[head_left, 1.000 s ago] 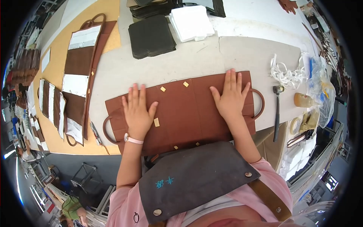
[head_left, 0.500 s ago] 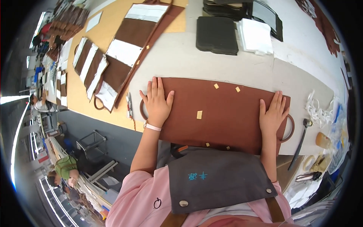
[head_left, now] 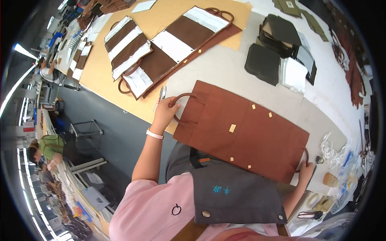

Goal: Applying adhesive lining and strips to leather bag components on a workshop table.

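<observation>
1. Left hand (head_left: 164, 115): fingers curl around the left handle (head_left: 185, 94).
2. Right hand (head_left: 304, 173): fingers grasp the right handle (head_left: 307, 154), partly hidden.
3. Brown panel (head_left: 246, 134) lies between both hands' fingers on the desk (head_left: 221, 70), held at opposite ends presumably for even, balanced support.

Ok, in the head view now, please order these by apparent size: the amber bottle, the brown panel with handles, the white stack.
1. Brown panel with handles
2. White stack
3. Amber bottle
All three differ clearly.
</observation>
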`<state>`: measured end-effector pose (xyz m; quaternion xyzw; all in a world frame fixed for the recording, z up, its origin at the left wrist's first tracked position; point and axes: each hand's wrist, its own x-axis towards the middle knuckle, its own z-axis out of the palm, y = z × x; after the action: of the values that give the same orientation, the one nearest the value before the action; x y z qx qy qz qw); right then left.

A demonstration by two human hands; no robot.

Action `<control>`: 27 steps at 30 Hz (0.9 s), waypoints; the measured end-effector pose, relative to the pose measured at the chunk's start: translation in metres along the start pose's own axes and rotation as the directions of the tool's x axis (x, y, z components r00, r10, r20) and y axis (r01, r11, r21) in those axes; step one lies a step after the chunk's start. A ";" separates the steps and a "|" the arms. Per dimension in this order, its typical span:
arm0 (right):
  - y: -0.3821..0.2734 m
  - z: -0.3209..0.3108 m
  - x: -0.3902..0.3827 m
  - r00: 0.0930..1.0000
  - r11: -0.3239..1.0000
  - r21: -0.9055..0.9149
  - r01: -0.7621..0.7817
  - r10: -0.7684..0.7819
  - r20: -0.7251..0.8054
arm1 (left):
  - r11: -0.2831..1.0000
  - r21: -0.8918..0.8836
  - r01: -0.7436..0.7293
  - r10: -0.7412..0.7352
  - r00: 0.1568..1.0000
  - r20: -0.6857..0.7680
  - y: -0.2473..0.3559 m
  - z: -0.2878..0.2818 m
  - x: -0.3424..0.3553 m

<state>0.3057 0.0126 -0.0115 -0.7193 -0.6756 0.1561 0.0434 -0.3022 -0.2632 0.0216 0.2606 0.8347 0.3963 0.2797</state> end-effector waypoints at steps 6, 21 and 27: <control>-0.049 -0.078 0.025 0.972 0.966 0.247 0.071 -0.123 0.200 | 0.879 -0.475 0.029 -0.074 0.994 -0.076 0.019 -0.023 -0.020; -0.690 -0.001 0.212 0.660 0.364 0.652 0.665 -0.695 -0.286 | 0.338 -0.787 -0.516 -0.282 0.742 -0.608 -0.051 -0.126 0.040; -0.727 0.194 0.209 0.789 0.470 0.691 0.549 -0.564 -0.243 | 0.807 -0.555 -0.199 -0.366 0.570 -0.736 -0.064 -0.110 0.052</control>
<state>-0.4375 0.2501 -0.0311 -0.3783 -0.7507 0.3966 0.3689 -0.4273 -0.3211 0.0143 -0.0936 0.7145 0.6913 -0.0529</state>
